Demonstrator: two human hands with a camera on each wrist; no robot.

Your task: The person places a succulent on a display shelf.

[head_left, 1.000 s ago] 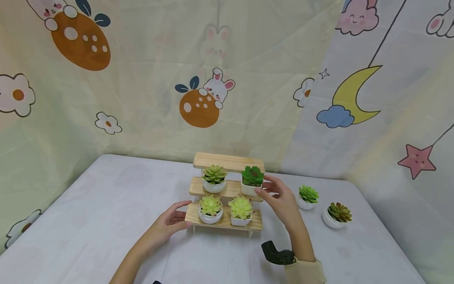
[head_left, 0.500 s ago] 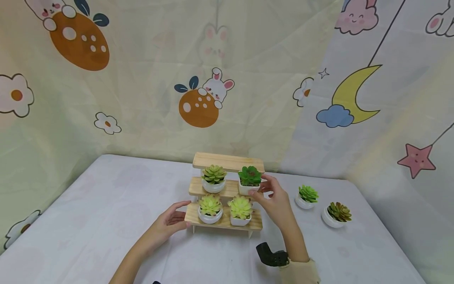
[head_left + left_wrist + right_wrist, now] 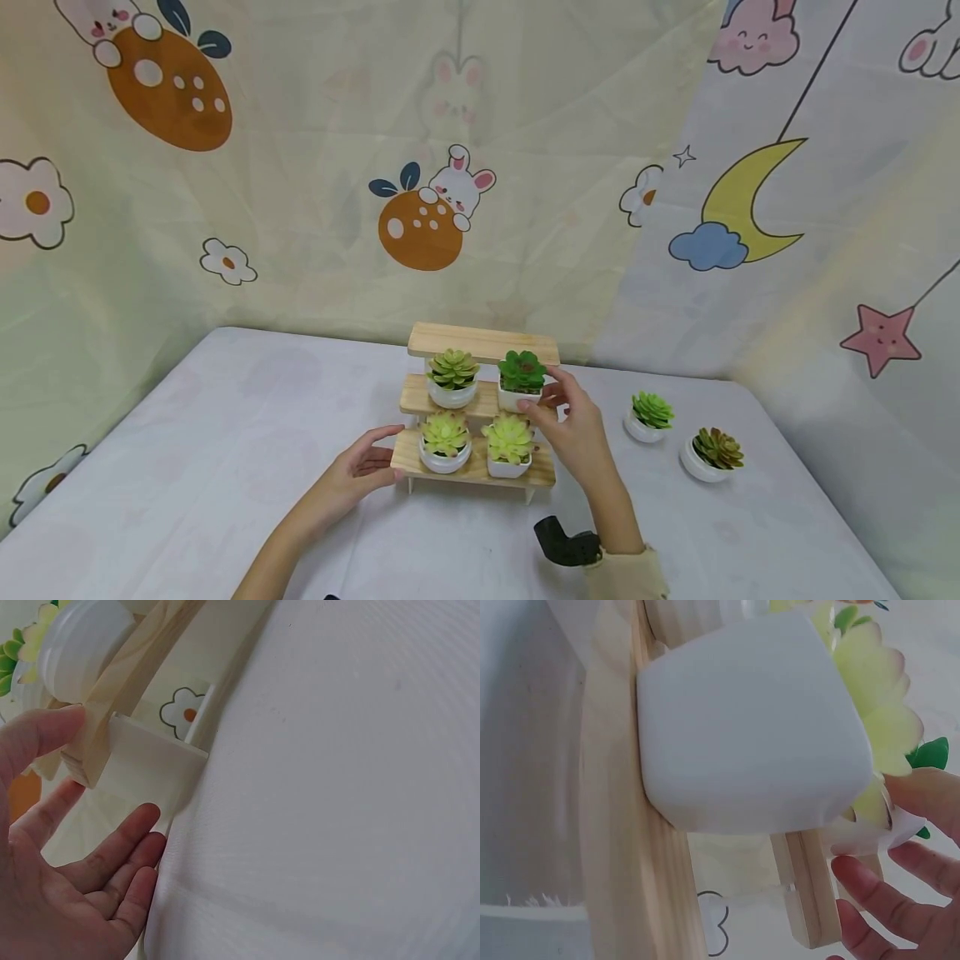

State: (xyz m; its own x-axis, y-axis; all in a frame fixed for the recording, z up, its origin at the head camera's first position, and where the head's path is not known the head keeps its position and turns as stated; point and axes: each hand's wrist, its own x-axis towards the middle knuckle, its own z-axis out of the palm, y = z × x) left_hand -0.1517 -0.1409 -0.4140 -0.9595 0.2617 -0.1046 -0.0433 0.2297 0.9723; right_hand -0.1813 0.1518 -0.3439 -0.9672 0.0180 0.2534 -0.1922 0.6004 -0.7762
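Observation:
A three-tier wooden plant stand point(image 3: 480, 340) stands mid-table. My left hand point(image 3: 360, 468) holds the left end of its bottom shelf point(image 3: 97, 727), thumb on one face and index finger at the other, the other fingers spread. On the middle shelf's right side, my right hand point(image 3: 573, 425) grips a dark green succulent point(image 3: 522, 373) in a white square pot between thumb and fingers. A light green succulent point(image 3: 453, 371) sits at that shelf's left. Two yellow-green succulents occupy the bottom shelf, the right one in a square pot point(image 3: 750, 727) that hides much of the right wrist view.
To the right on the white tablecloth point(image 3: 225, 433) are a bright green succulent point(image 3: 651, 412) and a reddish-brown one point(image 3: 716, 454), each in a white pot. The top shelf bears no pots. A cartoon-print curtain point(image 3: 300, 167) rises behind the table.
My right hand has shifted the dark green succulent a little to the left along the middle shelf. My left hand has kept its place on the stand.

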